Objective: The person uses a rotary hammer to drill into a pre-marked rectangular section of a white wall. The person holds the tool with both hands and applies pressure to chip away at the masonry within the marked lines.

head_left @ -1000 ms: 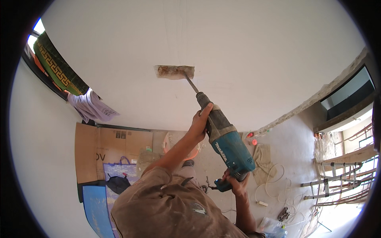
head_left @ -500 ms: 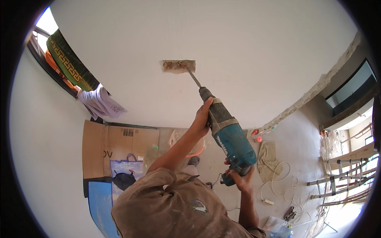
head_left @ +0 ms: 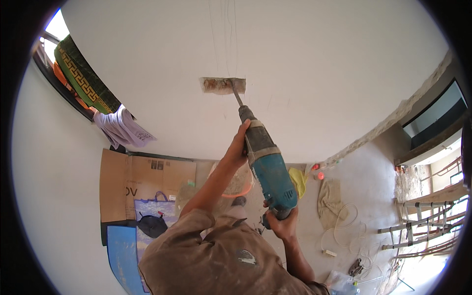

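A teal and dark-grey hammer drill [head_left: 273,179] slants up and to the left across the middle of the view. My left hand [head_left: 239,145] is closed round its front barrel, just behind the chuck. At the back end, my right hand [head_left: 284,225] is wrapped round the rear handle; the trigger is hidden from me. The drill's metal bit [head_left: 238,98] reaches into the right part of a shallow rectangular recess [head_left: 215,86] with rough brown masonry inside. Around this recess the white wall [head_left: 314,64] is smooth, with thin vertical lines drawn above.
Below lie an orange-rimmed tub [head_left: 238,182], cardboard [head_left: 162,172], a blue board [head_left: 122,250] and a dark bag [head_left: 153,224]. To the right are a yellow cloth [head_left: 298,182], a sack [head_left: 330,199], a loose pale cord [head_left: 339,236] and a ladder [head_left: 418,223]. A lilac cloth [head_left: 122,127] hangs left.
The drill and both hands have shifted left, and the drill stands a little steeper. Its bit stays in the recess's right part. The yellow cloth behind the drill has come into sight.
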`<move>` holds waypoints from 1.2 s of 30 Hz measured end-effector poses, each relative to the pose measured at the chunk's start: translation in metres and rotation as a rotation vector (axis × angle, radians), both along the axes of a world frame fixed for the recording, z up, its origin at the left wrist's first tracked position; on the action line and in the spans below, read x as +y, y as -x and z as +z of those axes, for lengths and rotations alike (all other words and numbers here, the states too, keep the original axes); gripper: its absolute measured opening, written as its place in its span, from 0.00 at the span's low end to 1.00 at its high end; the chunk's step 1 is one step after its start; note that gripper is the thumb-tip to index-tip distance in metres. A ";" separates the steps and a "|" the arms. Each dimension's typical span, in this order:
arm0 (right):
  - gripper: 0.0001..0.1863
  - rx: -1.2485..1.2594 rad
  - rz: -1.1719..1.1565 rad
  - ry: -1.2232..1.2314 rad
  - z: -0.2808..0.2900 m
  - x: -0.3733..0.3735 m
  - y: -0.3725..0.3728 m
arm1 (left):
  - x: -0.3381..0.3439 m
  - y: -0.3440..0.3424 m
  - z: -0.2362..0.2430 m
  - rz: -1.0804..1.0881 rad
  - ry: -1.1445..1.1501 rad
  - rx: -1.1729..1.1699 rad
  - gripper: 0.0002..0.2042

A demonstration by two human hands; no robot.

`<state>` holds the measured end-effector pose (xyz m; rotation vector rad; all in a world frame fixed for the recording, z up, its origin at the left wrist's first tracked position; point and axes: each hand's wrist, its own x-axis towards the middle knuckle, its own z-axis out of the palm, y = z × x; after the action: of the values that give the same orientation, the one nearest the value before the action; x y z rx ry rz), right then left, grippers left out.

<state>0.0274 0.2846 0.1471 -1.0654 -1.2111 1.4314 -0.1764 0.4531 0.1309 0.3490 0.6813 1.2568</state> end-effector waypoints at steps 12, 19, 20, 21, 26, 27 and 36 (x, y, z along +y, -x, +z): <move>0.42 -0.056 0.003 -0.001 0.049 0.017 -0.009 | 0.021 -0.006 0.018 0.009 -0.002 -0.049 0.32; 0.31 -0.157 0.030 -0.041 0.098 0.065 -0.044 | 0.043 -0.024 0.043 0.079 -0.117 -0.163 0.35; 0.29 -0.164 0.038 -0.083 0.098 0.074 -0.055 | 0.048 -0.031 0.044 0.096 -0.108 -0.199 0.35; 0.27 -0.098 0.069 -0.094 0.100 0.079 -0.062 | 0.052 -0.036 0.046 0.063 -0.069 -0.163 0.33; 0.25 0.203 -0.022 0.072 0.061 0.080 -0.074 | 0.063 -0.049 0.038 -0.011 0.037 0.077 0.34; 0.24 0.210 -0.024 0.085 0.049 0.077 -0.074 | 0.060 -0.053 0.030 -0.016 0.058 0.151 0.34; 0.26 0.076 0.024 -0.007 0.025 0.010 -0.037 | -0.007 -0.028 0.010 0.179 0.056 0.134 0.32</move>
<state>0.0642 0.2947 0.1718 -0.9858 -1.1778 1.4716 -0.1483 0.4456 0.1406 0.3341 0.8755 1.3897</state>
